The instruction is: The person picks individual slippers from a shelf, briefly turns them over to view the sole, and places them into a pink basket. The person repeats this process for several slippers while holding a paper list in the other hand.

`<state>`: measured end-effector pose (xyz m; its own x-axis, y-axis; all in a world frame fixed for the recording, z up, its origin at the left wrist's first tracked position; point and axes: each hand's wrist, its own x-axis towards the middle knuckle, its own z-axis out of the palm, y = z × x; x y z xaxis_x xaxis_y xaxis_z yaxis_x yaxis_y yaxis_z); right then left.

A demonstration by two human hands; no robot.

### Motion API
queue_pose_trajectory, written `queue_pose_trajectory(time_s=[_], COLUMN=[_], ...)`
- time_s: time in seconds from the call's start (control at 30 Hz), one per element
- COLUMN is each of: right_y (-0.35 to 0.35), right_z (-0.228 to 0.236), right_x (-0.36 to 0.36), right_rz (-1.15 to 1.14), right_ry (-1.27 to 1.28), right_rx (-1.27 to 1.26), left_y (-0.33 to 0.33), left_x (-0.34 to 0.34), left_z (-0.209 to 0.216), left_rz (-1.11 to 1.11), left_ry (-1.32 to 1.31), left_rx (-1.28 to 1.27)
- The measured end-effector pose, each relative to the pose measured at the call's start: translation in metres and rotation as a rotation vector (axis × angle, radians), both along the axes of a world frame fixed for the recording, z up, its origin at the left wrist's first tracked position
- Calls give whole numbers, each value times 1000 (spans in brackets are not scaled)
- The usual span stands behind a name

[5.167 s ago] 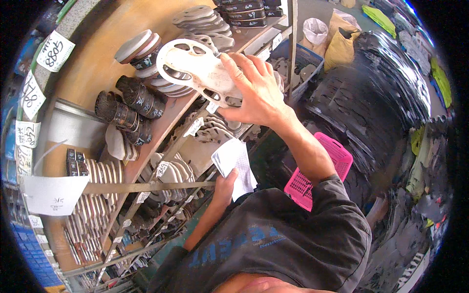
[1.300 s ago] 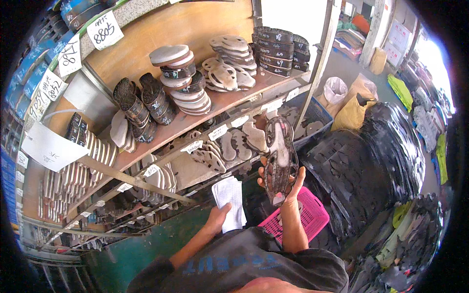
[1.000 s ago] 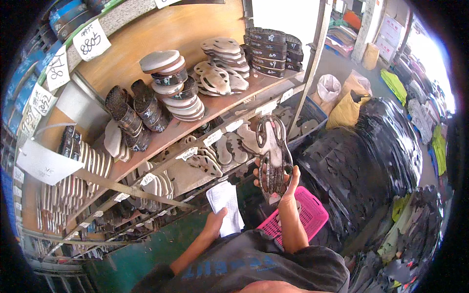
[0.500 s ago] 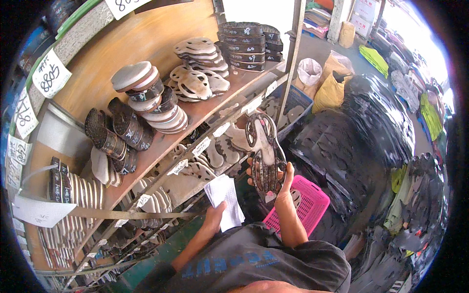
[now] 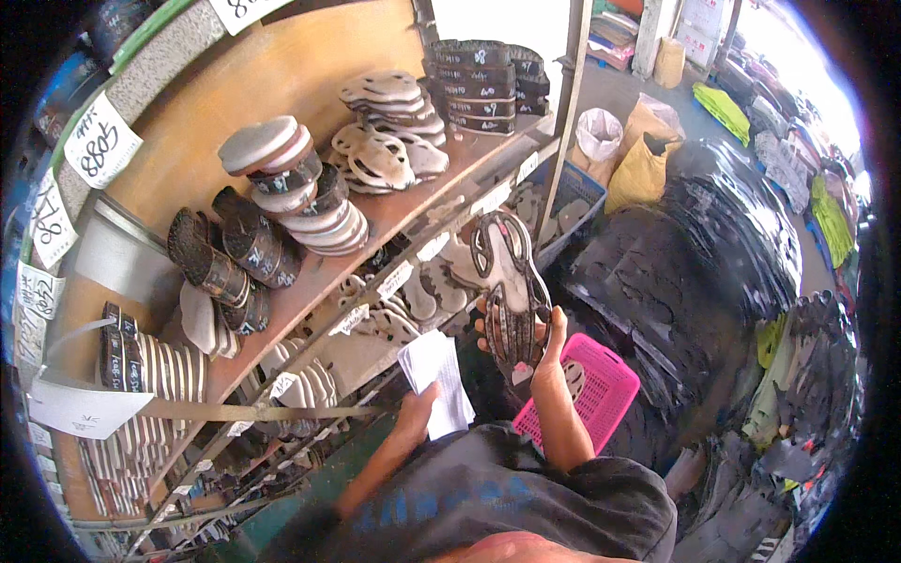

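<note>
My left hand (image 5: 416, 413) is closed on a small sheaf of white paper sheets (image 5: 441, 375), held near my chest beside the shelves. In my right hand (image 5: 552, 361) is a sole-shaped cutting die (image 5: 511, 258) with dark metal edges and pale plates. It stands almost upright, its far end leaning over the lower shelf, and my fingers wrap around its near part. Below my right wrist is a pink plastic basket (image 5: 627, 399) with a pale cut-out piece (image 5: 573, 377) in it. The basket is partly hidden by my forearm.
A wooden shelf (image 5: 380, 211) on the left carries stacks of similar dies (image 5: 324, 225) and dark bands (image 5: 469, 89). Handwritten labels hang along its edges. Large piles of black sheet material (image 5: 676, 272) fill the right side. Yellow sacks (image 5: 641, 169) and a blue crate (image 5: 582, 211) stand beyond.
The die in my right hand has turned slightly. The whole view has shifted a little, while both hands keep their holds.
</note>
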<state>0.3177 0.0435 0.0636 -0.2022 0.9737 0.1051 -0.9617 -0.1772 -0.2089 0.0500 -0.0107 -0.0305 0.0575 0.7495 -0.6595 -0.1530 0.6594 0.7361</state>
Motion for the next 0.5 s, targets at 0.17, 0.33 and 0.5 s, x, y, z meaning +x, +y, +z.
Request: queue_pose_trajectory(time_s=[0.17, 0.33, 0.5], right_y=[-2, -6, -10], right_z=[-8, -14, -20], right_x=[2, 4, 6], right_rz=[18, 3, 20], right_ry=[-37, -12, 39], right_rx=[25, -16, -7], left_y=[-5, -5, -6], left_x=[0, 2, 1], left_z=[-1, -6, -14], left_rz=[-11, -27, -4], left_ry=[15, 10, -23], left_rx=[76, 85, 76])
